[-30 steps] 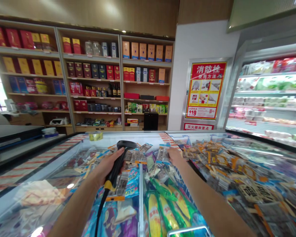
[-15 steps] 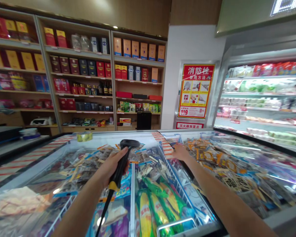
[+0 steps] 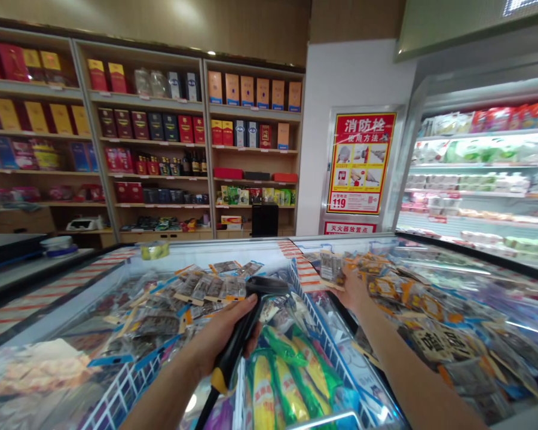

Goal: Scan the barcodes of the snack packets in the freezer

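Observation:
My left hand (image 3: pixel 226 334) is wrapped round the grip of a black and yellow barcode scanner (image 3: pixel 237 340). The scanner's head is over the freezer's middle baskets, and its cable runs down toward me. Out to the right, my right hand (image 3: pixel 352 289) is closed on a clear packet (image 3: pixel 332 267) with dark contents, held up near the striped strip. Similar packets (image 3: pixel 201 283) lie in a pile beyond the scanner. Beneath it are corn-shaped ice creams (image 3: pixel 291 388) in green and yellow wrappers, inside a white wire basket (image 3: pixel 327 337).
Orange-and-clear packets (image 3: pixel 390 283) cover the right side of the chest freezer (image 3: pixel 233 243). A red-and-white striped strip (image 3: pixel 302 266) crosses the freezer top. Shelves of boxed goods (image 3: pixel 246 89) stand behind, with a lit fridge (image 3: pixel 484 173) at right.
My left hand and the scanner have moved right. My right hand has risen slightly to the right and now shows the clear packet in its fingers. The view has shifted a little.

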A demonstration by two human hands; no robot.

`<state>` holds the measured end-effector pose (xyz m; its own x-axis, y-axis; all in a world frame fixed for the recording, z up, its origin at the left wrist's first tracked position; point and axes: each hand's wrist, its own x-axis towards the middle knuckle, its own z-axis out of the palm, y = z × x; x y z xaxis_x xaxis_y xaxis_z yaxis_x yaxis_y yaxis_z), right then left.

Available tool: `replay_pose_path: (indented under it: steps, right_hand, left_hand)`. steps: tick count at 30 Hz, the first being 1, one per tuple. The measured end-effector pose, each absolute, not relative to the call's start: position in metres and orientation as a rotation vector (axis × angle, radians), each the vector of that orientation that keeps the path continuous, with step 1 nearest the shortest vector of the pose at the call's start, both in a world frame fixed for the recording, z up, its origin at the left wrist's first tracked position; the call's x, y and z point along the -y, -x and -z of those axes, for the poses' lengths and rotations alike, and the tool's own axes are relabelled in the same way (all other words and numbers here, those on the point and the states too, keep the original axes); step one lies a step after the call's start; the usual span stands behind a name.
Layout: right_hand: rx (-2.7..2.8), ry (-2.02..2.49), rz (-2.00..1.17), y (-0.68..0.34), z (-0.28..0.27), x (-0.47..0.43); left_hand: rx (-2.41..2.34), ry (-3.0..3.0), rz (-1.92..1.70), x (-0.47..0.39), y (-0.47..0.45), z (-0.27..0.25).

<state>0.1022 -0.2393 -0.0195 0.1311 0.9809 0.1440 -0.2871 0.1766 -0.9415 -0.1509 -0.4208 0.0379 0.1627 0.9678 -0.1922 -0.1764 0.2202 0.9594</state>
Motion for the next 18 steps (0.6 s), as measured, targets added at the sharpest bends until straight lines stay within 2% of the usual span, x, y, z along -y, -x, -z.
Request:
replay_pose_path:
  steps: [2,4,7,11,14,16,18]
  right_hand:
    - [0.874,0.825,-1.353,-0.094,0.019,0.246]
    - [0.881,0.808,-1.383,-0.093,0.017,0.252]
    - [1.103,0.920,-1.231,-0.103,0.013,0.259]
    - [1.716,1.188,-1.015,-0.118,0.009,0.255]
    - [1.966,1.300,-0.661,-0.110,0.007,0.249]
    - [1.911,1.389,-0.269,-0.102,0.004,0.247]
    - [1.872,1.532,-0.015,-0.098,0.002,0.250]
  left_hand:
    - [-1.024,-0.944,-1.039,0.422,0.152,-0.039]
    - [-0.992,-0.914,-1.033,0.423,0.152,-0.039]
    - [-0.981,-0.875,-1.027,0.423,0.152,-0.040]
    - [-0.977,-0.865,-1.037,0.421,0.154,-0.041]
    - [-0.975,-0.852,-1.061,0.421,0.156,-0.041]
    - [-0.978,-0.862,-1.063,0.421,0.157,-0.042]
    - [-0.981,-0.871,-1.064,0.422,0.158,-0.042]
